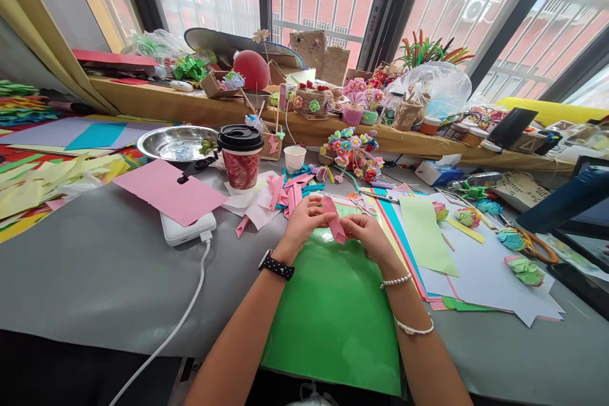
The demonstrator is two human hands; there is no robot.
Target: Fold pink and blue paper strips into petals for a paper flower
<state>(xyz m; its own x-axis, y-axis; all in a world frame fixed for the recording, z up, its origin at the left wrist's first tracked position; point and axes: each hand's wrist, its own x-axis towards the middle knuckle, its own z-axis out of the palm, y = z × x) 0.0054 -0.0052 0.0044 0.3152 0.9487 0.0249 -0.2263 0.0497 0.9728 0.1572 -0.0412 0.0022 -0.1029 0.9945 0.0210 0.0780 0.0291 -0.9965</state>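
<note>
Between my two hands a folded strip of pink paper [334, 221] is held above a glossy green sheet [333, 311]. My left hand [308, 221] pinches its left edge with thumb and fingers. On the other side, my right hand [365, 232] has its fingertips closed on the lower right edge. Just beyond my left hand lies a heap of folded pink paper pieces [280, 193] mixed with blue ones, partly on white paper [259, 209].
A lidded red cup [240, 158] stands behind a pink sheet [166, 190] resting on a white power bank [188, 228] with a cable. Scissors [378, 195] and stacked coloured paper [428, 247] lie right, with crumpled paper flowers [523, 271]. Crafts crowd the windowsill [304, 120].
</note>
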